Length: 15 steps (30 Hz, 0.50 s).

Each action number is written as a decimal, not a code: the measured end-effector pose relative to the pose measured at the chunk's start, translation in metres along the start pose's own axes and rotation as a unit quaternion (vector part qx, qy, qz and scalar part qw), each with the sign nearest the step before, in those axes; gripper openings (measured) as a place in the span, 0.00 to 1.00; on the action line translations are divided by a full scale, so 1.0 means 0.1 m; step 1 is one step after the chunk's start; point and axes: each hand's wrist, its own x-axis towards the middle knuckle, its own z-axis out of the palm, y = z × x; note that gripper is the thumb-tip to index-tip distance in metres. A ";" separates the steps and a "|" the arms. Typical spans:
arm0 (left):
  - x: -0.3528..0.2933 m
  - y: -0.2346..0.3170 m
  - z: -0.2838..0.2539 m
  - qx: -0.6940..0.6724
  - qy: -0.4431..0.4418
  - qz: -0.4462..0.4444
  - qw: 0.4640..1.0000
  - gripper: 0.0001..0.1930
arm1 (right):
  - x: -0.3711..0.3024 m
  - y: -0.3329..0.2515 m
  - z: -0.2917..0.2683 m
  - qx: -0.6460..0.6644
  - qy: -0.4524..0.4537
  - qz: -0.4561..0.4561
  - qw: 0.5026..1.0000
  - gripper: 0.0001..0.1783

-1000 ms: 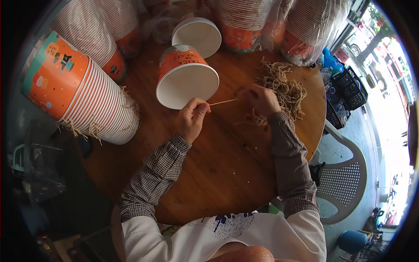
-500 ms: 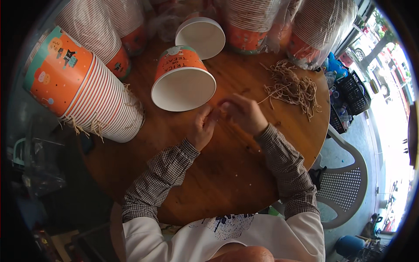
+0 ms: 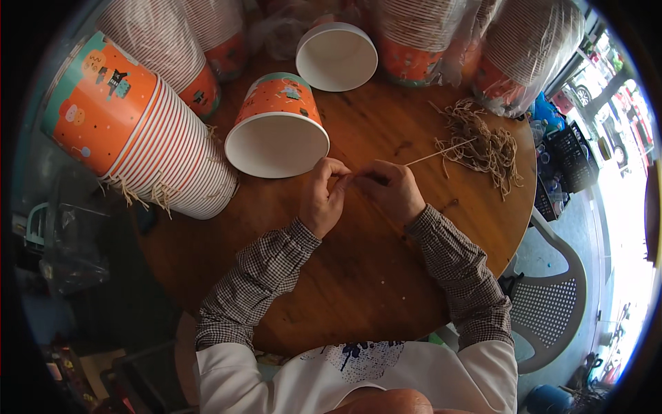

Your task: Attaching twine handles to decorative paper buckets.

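Right hand [image 3: 392, 192] pinches string [image 3: 438, 153]; left hand [image 3: 325, 201], fingertips together, contents hidden. From hands: near cup [image 3: 277, 134], 10 o'clock; far cup [image 3: 337, 58], 12; tangle [image 3: 491, 150], 2.

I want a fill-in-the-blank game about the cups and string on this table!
The tangled string pile lies to the ____ of the left hand.
The single cup nearest that hand is ____ inside.
The biggest-looking cup stack is to the ____ of that cup.

Missing words: right; white; left.

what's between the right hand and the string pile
A thin strand leads from the right hand to the pile, over wooden tabletop, in the head view.
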 end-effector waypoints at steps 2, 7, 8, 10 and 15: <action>0.01 0.04 -0.03 0.001 0.050 -0.011 0.999 0.07 | -0.01 0.02 -0.04 0.013 0.022 0.015 1.000 0.06; 0.24 -0.12 -0.22 0.211 0.151 0.015 0.966 0.21 | 0.07 0.09 -0.12 0.124 0.095 0.093 0.983 0.05; 0.26 -0.20 -0.29 0.216 0.152 0.016 0.964 0.21 | 0.08 0.10 -0.08 0.128 0.091 0.090 0.983 0.05; 0.28 -0.33 -0.37 0.354 0.045 -0.029 0.934 0.20 | 0.09 0.11 -0.03 0.119 0.098 0.062 0.986 0.04; 0.02 -0.09 -0.28 0.368 -0.080 -0.028 0.926 0.11 | -0.05 -0.02 -0.16 0.150 0.113 0.009 0.982 0.05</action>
